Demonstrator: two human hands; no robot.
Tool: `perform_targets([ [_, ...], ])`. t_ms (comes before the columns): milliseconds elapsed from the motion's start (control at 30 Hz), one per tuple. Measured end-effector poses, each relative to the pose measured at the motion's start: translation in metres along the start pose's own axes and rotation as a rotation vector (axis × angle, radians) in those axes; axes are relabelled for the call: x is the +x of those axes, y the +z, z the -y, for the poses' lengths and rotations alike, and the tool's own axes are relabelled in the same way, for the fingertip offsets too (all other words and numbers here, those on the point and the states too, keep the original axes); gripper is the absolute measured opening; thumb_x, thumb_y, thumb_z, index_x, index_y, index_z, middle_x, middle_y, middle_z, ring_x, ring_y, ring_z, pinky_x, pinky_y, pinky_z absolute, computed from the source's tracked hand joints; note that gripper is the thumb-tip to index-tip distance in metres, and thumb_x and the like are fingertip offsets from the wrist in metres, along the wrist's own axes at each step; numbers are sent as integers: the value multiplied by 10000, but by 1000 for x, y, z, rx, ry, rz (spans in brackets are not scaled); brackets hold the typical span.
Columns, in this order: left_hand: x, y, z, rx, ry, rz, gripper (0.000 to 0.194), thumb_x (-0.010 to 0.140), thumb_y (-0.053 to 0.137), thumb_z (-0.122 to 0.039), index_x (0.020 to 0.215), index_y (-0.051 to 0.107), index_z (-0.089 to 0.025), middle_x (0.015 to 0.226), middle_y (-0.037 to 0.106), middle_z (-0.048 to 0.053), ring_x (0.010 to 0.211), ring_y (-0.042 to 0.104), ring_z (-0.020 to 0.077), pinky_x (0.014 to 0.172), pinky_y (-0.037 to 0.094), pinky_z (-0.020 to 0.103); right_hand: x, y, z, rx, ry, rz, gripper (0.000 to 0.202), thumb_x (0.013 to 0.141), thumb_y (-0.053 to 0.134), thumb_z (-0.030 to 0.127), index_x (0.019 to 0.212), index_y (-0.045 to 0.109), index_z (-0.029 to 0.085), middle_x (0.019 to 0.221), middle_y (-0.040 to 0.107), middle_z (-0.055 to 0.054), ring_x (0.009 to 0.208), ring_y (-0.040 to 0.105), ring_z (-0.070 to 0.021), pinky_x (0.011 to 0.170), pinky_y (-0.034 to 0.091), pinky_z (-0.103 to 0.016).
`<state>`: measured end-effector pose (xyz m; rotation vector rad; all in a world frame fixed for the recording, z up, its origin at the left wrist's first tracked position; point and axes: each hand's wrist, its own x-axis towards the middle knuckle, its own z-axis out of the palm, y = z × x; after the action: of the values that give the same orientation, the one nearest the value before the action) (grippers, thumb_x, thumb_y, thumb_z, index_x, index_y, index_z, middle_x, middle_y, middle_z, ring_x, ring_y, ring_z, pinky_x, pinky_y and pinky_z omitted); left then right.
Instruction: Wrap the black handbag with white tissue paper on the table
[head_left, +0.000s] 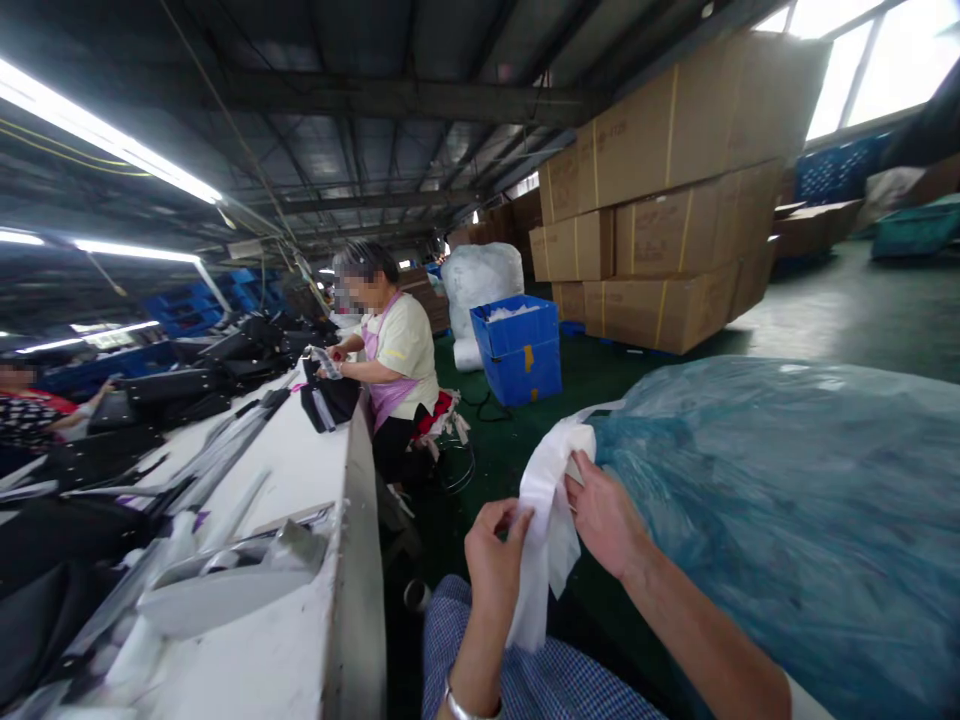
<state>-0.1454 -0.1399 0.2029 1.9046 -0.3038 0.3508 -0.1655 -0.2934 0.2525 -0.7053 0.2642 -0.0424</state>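
Observation:
Between my two hands hangs a strip of thin white sheet material (pixel 534 585), folded over at the top and drooping in loose tails above my lap. My left hand (pixel 496 545) pinches its left edge between thumb and fingertips. Higher up and to the right, my right hand (pixel 604 510) grips the strip close to its folded top. The fingers of the right hand partly hide the fold. Whether the sheet is film or fabric I cannot tell. Just beyond my right hand bulges a large translucent bluish plastic bag (pixel 780 480).
On my left runs a long white table (pixel 247 670) with a grey tray (pixel 232 600) and black pieces. A co-worker (pixel 401 340) sits at its far side, handling a black item (pixel 330 405). Ahead stand a blue bin (pixel 517 350) and stacked cartons (pixel 675 220).

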Motion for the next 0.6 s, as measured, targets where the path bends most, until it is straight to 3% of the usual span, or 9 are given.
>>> perform_targets([
  [200, 1, -15, 0, 91, 44, 32, 265, 914, 549, -402, 956, 764, -253, 977, 765, 51, 908, 705, 231, 832, 531, 341, 2, -8, -4, -31, 5, -36, 368, 953, 528, 443, 1237, 629, 233, 1073, 745, -46, 1041, 683, -231, 929, 541, -373],
  [433, 7, -25, -6, 181, 91, -41, 306, 898, 530, -459, 963, 736, -243, 987, 703, 91, 958, 625, 258, 850, 467, 342, 8, -14, -11, -13, -80, -68, 435, 918, 597, 436, 1318, 561, 268, 1161, 721, -37, 1081, 674, -232, 947, 543, -368],
  [533, 8, -21, -9, 116, 35, 14, 344, 901, 528, -505, 819, 697, -217, 773, 642, 45, 753, 582, 197, 703, 435, 279, 15, -21, -17, -43, -128, -72, 450, 873, 653, 487, 1259, 580, 268, 1135, 726, -29, 1033, 688, -239, 861, 575, -347],
  [600, 7, -17, -10, 43, -38, 75, 441, 890, 532, -569, 675, 622, -195, 595, 520, -4, 588, 482, 144, 578, 370, 246, 22, -26, -19, -63, -159, -85, 469, 829, 703, 506, 1221, 579, 280, 1102, 732, -10, 986, 698, -232, 783, 588, -319],
])
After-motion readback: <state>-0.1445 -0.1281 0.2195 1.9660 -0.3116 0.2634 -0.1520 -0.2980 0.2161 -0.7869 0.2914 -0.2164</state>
